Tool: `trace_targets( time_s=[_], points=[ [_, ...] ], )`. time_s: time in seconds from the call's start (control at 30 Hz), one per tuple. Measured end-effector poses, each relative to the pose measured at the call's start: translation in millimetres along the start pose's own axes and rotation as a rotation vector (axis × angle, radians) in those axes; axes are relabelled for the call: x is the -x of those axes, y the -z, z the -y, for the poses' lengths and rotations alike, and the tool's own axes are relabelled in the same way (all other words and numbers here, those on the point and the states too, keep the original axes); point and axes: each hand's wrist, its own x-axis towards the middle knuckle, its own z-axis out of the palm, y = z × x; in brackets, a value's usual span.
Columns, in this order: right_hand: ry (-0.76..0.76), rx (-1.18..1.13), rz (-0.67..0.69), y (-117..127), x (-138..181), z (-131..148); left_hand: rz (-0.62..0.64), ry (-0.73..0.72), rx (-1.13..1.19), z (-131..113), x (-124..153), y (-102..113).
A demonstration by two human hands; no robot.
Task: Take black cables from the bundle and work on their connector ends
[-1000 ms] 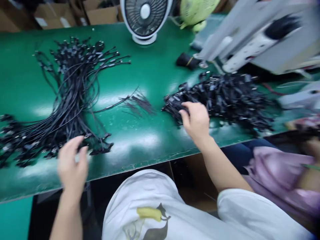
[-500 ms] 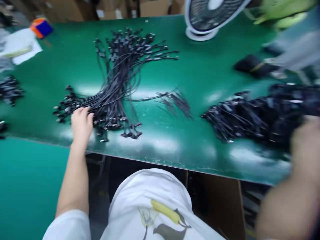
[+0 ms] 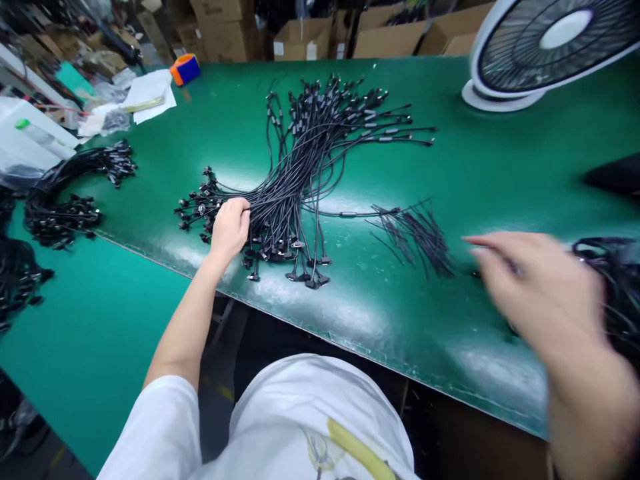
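A large bundle of black cables (image 3: 295,170) with connectors at both ends lies across the green table. My left hand (image 3: 231,228) is closed around cables at the bundle's left side, near the connector ends. My right hand (image 3: 545,287) hangs over the table at the right, smeared by motion. Its index finger and thumb point left, close together; whether anything is between them I cannot make out. Just left of that hand lies a small heap of thin black ties (image 3: 425,243). Another heap of black cables (image 3: 620,280) is partly hidden behind my right hand.
A white fan (image 3: 500,103) stands at the back right. At the left are more black cable bundles (image 3: 65,217), white paper (image 3: 153,100) and an orange and blue tape roll (image 3: 185,69). Cardboard boxes (image 3: 303,40) stand beyond the table's far edge.
My right hand has moved left, away from the cable heap at the right. My left hand stays at the bundle. The view has swung left, showing more of the table's left end.
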Motion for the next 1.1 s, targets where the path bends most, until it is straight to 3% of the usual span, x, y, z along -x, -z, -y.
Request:
trace_targets(
  time_s=[0.07, 0.17, 0.23, 0.27, 0.33, 0.43, 0.53, 0.67, 0.73, 0.8, 0.9, 0.97, 1.03, 1.1],
  points=[
    [0.190, -0.179, 0.087, -29, -15, 44, -0.028, -0.057, 0.115, -31, 9, 14],
    [0.399, -0.291, 0.088, -67, -52, 113, 0.136, -0.305, 0.230, -79, 29, 42],
    [0.518, -0.267, 0.185, -86, -85, 137, 0.199, -0.343, 0.262, -95, 42, 62],
    [0.519, -0.218, 0.273, -93, -102, 140, 0.206, -0.298, 0.269, -95, 48, 72],
    [0.341, -0.098, 0.369, -99, -136, 126, 0.187, -0.097, 0.266, -81, 60, 89],
    [0.121, -0.059, 0.215, -84, -173, 82, 0.173, 0.273, 0.255, -36, 78, 103],
    [0.054, -0.039, 0.070, -52, -185, 44, 0.164, 0.495, 0.374, 6, 97, 106],
    [0.157, 0.238, 0.152, -17, -155, 37, 0.033, 0.704, 0.808, 24, 104, 100],
    [0.185, 0.368, 0.242, -10, -117, 53, -0.072, 0.763, 0.995, 10, 99, 95],
    [0.241, 0.384, 0.373, -7, -71, 79, -0.054, 0.712, 1.036, -20, 92, 86],
    [0.491, 0.122, 0.609, 0, -13, 122, 0.229, 0.393, 0.950, -79, 84, 64],
    [0.566, -0.042, 0.655, 7, 0, 140, 0.463, 0.156, 0.935, -113, 83, 48],
    [0.481, -0.089, 0.611, 14, -7, 138, 0.678, 0.091, 1.018, -131, 84, 37],
    [0.336, -0.114, 0.558, 17, -21, 116, 0.786, 0.189, 1.155, -132, 86, 31]
  ],
)
